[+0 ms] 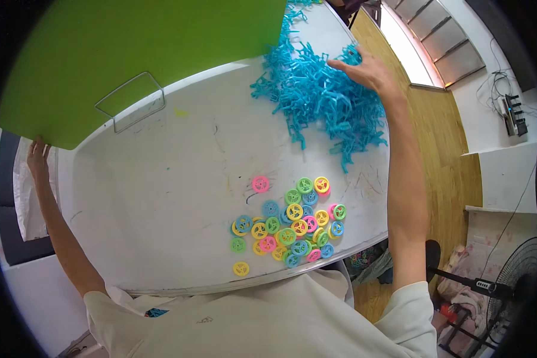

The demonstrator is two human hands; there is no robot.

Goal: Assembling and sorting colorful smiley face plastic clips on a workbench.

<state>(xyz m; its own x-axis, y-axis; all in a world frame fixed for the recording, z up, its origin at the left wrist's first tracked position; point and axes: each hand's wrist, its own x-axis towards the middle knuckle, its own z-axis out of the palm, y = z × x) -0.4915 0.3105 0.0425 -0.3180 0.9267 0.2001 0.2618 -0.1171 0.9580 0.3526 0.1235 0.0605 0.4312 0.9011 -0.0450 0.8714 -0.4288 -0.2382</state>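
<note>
A large flat green panel [161, 42] with a bent wire loop [130, 101] at its lower edge covers the upper left of the white table. My left hand [38, 160] is at the panel's lower left corner, its fingers closed on the edge. Far out on the right, my right hand [369, 70] reaches over a tangled heap of blue plastic pieces [322, 89]. Its thumb is spread away from its fingers, and the fingertips partly hide against the heap. Nearer to me lie many small plastic wheels [286, 236] in pink, yellow, green and blue, some overlapping.
The white table [179, 203] bears pen marks and has a curved front edge close to my body. To its right are a wooden floor [441, 143], a power strip with cables [510, 116] and a black fan [513, 286]. A dark-framed item [27, 197] stands left.
</note>
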